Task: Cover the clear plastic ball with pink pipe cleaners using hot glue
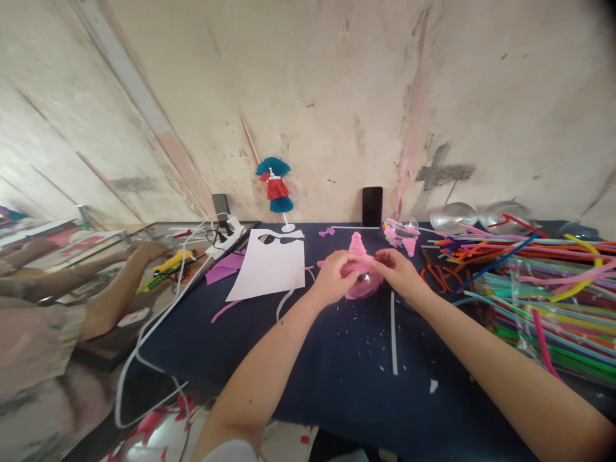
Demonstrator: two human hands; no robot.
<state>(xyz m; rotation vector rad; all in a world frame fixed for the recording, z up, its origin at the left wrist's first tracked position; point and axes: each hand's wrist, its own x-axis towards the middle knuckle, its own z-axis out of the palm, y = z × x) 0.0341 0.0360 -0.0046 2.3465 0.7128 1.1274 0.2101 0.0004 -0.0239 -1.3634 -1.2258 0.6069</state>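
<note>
On the dark blue table, a clear plastic ball (367, 283) sits between my two hands with fuzzy pink pipe cleaner work (357, 246) on it, part of it rising to a point. My left hand (333, 280) has its fingers closed on the left side of this piece. Opposite, my right hand (400, 272) pinches its right edge with thumb and fingertips. The fingers hide part of the pink work. Behind my right hand lies another clear ball with pink and multicoloured parts (400, 232).
White paper (274, 269) and purple sheet (224, 267) lie left; a white strip (394, 337) lies nearer. Bundles of coloured pipe cleaners (553, 308) fill the right side. A phone (372, 206) and red-and-teal figure (278, 189) stand by the wall. A co-worker's arm (120, 282) is at left.
</note>
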